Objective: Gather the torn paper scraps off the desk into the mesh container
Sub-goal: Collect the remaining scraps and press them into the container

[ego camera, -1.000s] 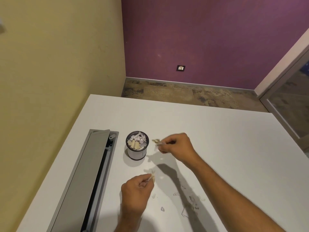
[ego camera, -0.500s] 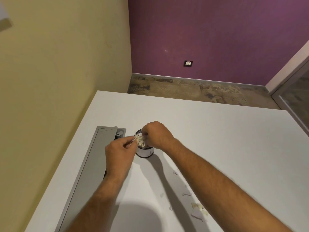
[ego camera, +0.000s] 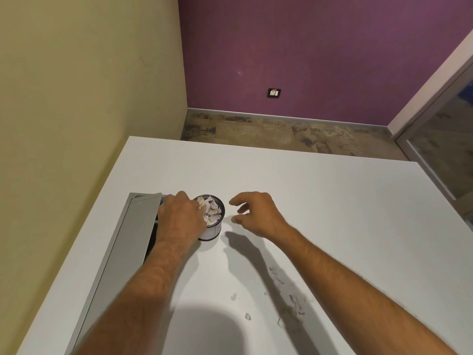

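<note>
A small round mesh container (ego camera: 214, 230) stands on the white desk (ego camera: 320, 201), heaped with torn paper scraps (ego camera: 210, 209). My left hand (ego camera: 180, 217) lies against its left side, fingers reaching over the rim onto the heap; whether it still grips a scrap is hidden. To the container's right, a little apart from it, my right hand (ego camera: 256, 212) hovers with its fingers spread and nothing in them. Several loose scraps (ego camera: 294, 302) lie on the desk near my right forearm, with two small ones (ego camera: 233, 296) further left.
A grey metal cable tray lid (ego camera: 122, 242) is set into the desk left of the container. A yellow wall runs along the desk's left side. The far edge of the desk drops to a tiled floor (ego camera: 281, 131) before a purple wall.
Both hands carried scraps to the container. My right hand has since let go and drawn back to the right, now open; my left hand has moved onto the container's rim.
</note>
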Demonstrator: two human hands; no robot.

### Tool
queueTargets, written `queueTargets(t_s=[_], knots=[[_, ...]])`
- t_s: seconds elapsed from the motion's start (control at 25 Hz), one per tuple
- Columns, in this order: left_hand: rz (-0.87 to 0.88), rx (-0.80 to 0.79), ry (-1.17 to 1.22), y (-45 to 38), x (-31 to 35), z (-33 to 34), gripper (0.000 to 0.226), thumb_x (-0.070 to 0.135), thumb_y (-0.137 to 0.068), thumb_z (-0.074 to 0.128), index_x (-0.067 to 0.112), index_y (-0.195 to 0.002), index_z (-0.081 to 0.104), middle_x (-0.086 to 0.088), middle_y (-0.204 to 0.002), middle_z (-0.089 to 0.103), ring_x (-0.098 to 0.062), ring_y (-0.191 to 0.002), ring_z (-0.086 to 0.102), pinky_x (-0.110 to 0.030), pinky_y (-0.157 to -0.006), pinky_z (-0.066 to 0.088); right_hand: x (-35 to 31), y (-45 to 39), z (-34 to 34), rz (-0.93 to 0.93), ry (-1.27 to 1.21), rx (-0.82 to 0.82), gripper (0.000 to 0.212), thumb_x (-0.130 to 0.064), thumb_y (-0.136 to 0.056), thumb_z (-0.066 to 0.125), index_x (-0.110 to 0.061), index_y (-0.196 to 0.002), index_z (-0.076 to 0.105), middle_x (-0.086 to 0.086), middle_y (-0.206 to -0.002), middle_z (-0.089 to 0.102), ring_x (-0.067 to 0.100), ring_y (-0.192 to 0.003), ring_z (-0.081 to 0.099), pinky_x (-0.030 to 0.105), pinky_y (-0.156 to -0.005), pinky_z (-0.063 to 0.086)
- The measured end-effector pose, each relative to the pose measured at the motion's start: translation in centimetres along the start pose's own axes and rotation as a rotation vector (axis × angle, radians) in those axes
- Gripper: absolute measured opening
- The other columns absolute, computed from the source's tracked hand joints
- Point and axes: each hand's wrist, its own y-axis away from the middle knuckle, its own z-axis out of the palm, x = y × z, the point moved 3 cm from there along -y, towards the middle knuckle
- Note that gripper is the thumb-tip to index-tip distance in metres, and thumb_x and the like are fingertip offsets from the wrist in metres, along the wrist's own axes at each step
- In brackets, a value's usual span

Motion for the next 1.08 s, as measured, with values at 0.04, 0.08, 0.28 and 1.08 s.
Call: queueTargets(t_s=[0.04, 0.08, 0.28, 1.08], knots=[[0.007, 0.019, -0.028, 0.2, 0.1, -0.2, 0.025, 0.029, -0.088, 0.055, 0.011, -0.096, 0.071, -0.012, -0.099, 0.057, -0.033, -0.098, 0.049, -0.043, -0.082, 0.044, 1.1, 0.9, -0.2, 0.020, -0.006, 0.007, 0.034, -0.015, -0.076, 0.077, -0.019, -0.109, 0.070, -0.006, -0.109, 0.071, 0.010, -0.087, 0.068, 0.028, -0.087, 0.053], [0.004, 0.046, -0.024, 0.4, 0.0, -0.5, 0.024, 0.028, -0.087, 0.055, 0.012, -0.095, 0.070, -0.011, -0.098, 0.056, -0.033, -0.096, 0.048, -0.043, -0.081, 0.044, 2.5, 1.9, -0.4, 0.043, -0.004, 0.012, 0.032, -0.016, -0.076, 0.077, -0.018, -0.107, 0.071, -0.006, -0.107, 0.072, 0.009, -0.085, 0.068, 0.026, -0.087, 0.053], [0.091, 0.280, 0.269, 2.5, 0.1, -1.4, 0.024, 0.025, -0.085, 0.059, 0.011, -0.104, 0.065, -0.009, -0.096, 0.054, -0.031, -0.090, 0.053, -0.041, -0.072, 0.051, 9.8, 7.6, -0.7, 0.210, 0.047, 0.002, 0.028, -0.015, -0.076, 0.074, -0.019, -0.104, 0.073, -0.009, -0.100, 0.073, 0.006, -0.084, 0.066, 0.022, -0.083, 0.053], [0.163, -0.426, 0.373, 18.3, 8.4, 12.2, 0.098, 0.082, -0.019, 0.061, 0.020, -0.095, 0.058, 0.002, -0.085, 0.054, -0.019, -0.060, 0.047, -0.031, -0.042, 0.050, 13.8, 15.5, 4.7, 0.200, 0.134, -0.124, 0.022, -0.021, -0.081, 0.072, -0.028, -0.101, 0.071, -0.016, -0.100, 0.058, 0.004, -0.079, 0.058, 0.015, -0.074, 0.047]])
